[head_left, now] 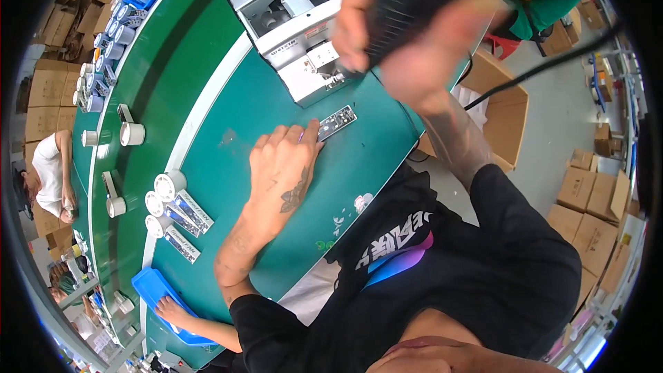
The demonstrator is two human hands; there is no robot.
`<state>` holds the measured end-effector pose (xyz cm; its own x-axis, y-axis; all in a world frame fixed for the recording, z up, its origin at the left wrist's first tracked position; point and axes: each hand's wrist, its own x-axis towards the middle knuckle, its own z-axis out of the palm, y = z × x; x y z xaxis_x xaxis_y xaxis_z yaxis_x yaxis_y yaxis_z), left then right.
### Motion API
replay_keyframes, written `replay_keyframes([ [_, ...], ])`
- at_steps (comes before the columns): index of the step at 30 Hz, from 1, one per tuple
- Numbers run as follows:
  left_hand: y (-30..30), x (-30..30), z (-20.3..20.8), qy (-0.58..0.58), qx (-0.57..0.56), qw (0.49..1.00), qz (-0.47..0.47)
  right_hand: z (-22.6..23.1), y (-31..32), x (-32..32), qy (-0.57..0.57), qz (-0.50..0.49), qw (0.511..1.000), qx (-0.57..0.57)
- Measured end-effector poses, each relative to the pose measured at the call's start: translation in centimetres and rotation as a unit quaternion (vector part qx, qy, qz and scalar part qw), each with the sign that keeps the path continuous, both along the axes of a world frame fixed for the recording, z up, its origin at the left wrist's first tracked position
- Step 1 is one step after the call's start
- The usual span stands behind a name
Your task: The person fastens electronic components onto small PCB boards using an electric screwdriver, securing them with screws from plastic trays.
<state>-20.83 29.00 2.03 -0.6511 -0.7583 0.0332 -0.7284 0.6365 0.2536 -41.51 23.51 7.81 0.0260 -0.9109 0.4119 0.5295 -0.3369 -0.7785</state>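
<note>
My left hand rests on the green table with its fingers curled, gripping the near end of a narrow handle part with a circuit board. Its far end sticks out past the fingertips. My right hand is raised above the table and blurred by motion. It is wrapped round a black electric screwdriver with a ribbed grip, whose tip I cannot make out. Just beyond the part stands a white screw feeder with an open top, partly behind my right hand.
White round fan heads with handles lie to the left. Another person's hand reaches into a blue tray. A green conveyor belt carries more fan parts. A black cable crosses at right, above an open carton.
</note>
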Motion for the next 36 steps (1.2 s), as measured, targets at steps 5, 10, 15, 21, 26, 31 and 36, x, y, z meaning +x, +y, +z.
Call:
replay_keyframes([
  [5,-0.4,-0.1,-0.1,0.003,-0.003,1.0,0.002,0.4,-2.0,2.2,0.109,-0.051,0.987,-0.105],
  [10,-0.2,0.4,-0.3,0.013,-0.004,1.0,0.004,-0.8,-0.2,2.2,0.19,-0.079,0.971,-0.12],
  [15,-0.2,0.4,-0.4,0.017,-0.005,1.0,0.002,-1.8,1.8,1.5,0.187,-0.059,0.978,-0.064],
  [21,-0.2,0.3,-0.1,0.02,-0.003,1.0,-0.004,-3.8,1.6,1.2,0.072,-0.03,0.995,-0.06],
  [26,-0.2,0.4,-0.2,0.024,-0.012,1.0,-0.009,-3.7,2.5,1.0,0.131,-0.049,0.99,0.007],
  [31,-0.4,0.4,0.1,0.023,0.003,1.0,-0.011,-4.3,3.7,1.1,0.108,-0.056,0.992,0.038],
  [36,-0.6,0.5,0.1,0.024,-0.003,0.999,-0.025,-4.5,3.8,0.3,0.128,-0.034,0.991,0.03],
])
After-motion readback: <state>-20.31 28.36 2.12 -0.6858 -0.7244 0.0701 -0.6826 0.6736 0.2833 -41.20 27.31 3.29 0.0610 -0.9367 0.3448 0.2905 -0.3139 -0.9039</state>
